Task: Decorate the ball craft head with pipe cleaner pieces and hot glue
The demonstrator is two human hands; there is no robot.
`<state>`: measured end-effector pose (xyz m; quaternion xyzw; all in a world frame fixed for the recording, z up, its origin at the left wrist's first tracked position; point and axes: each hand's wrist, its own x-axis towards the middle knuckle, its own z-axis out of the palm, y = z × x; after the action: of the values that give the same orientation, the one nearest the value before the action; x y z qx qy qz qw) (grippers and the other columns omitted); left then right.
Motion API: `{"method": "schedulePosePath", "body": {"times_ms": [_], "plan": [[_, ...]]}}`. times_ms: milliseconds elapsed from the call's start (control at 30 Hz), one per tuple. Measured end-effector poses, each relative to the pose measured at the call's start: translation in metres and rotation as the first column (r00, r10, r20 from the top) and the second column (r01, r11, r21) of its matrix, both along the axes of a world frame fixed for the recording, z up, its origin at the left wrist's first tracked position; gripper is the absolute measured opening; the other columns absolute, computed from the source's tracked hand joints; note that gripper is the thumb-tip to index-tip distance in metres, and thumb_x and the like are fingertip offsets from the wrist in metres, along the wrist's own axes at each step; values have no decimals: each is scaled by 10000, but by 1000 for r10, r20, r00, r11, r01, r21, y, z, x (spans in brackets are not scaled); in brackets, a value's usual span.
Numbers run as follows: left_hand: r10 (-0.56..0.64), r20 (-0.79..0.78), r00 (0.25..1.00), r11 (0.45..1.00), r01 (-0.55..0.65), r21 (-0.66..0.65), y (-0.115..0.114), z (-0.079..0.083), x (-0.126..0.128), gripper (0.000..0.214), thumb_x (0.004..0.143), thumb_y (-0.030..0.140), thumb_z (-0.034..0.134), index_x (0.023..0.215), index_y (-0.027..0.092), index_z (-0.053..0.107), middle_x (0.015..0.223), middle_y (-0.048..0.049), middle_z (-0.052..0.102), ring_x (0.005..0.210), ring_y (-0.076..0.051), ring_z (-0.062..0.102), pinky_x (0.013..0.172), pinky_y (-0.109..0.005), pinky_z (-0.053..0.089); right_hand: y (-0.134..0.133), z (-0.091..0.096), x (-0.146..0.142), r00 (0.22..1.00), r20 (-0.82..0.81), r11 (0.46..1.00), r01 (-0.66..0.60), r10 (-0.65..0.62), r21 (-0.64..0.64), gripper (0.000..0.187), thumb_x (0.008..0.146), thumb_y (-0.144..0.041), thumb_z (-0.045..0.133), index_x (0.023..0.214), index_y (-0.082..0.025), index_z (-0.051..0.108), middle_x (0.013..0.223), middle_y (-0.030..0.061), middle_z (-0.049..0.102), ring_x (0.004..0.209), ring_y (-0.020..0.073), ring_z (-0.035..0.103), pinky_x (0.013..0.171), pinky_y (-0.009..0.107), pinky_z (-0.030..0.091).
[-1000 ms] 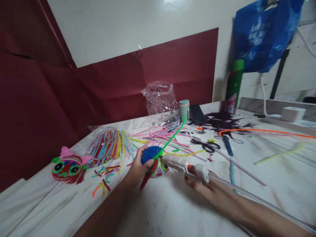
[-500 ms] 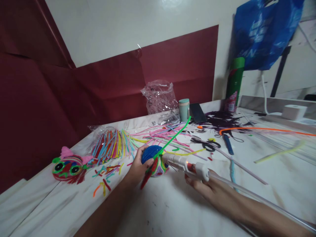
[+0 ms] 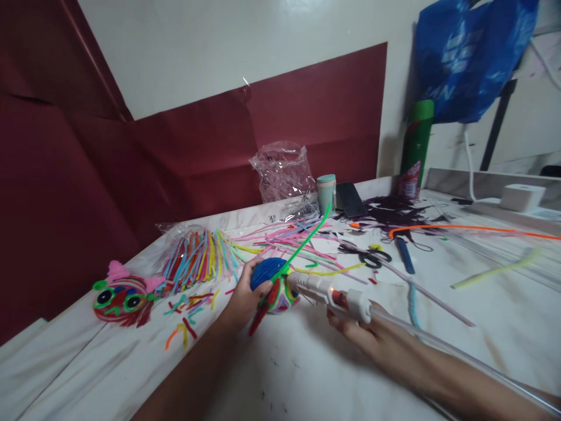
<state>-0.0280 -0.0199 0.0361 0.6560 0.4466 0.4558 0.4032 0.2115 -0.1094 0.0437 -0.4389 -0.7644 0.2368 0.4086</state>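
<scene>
My left hand [image 3: 248, 295] grips a round craft ball [image 3: 283, 298] covered in coloured pipe cleaners, blue on top with other colours below. A long green pipe cleaner [image 3: 307, 241] sticks up from it to the right, and a red fuzzy piece [image 3: 264, 310] hangs at its front. My right hand [image 3: 357, 330] is closed around a white hot glue gun [image 3: 326, 290] with a small orange light lit. The gun's nozzle end meets the ball's right side; whether the tip touches is hidden. A clear glue stick [image 3: 456, 348] runs out behind the gun.
At left sits a finished pipe-cleaner face [image 3: 120, 298] beside cut scraps [image 3: 188, 313]. Behind lie a bundle of pipe cleaners [image 3: 197, 257], a clear plastic bag [image 3: 284, 175], a green cup [image 3: 326, 193] and a phone [image 3: 349, 200]. Black-handled scissors [image 3: 376, 258] and a blue cutter [image 3: 404, 255] rest at right.
The green pipe cleaner's free end has shifted slightly left. Both hands, the ball and the glue gun stay almost in place.
</scene>
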Motion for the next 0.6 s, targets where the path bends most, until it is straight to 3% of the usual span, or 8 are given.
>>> {"method": "schedulePosePath", "body": {"times_ms": [600], "plan": [[3, 61, 998, 1000, -3, 3, 3, -4, 0, 494, 733, 313, 661, 1187, 234, 482, 1166, -53, 586, 1053, -212, 561, 957, -348, 400, -2, 7, -2, 1000, -13, 1000, -11, 11, -10, 209, 842, -289, 410, 833, -197, 597, 816, 41, 664, 779, 206, 622, 709, 309, 522]]}}
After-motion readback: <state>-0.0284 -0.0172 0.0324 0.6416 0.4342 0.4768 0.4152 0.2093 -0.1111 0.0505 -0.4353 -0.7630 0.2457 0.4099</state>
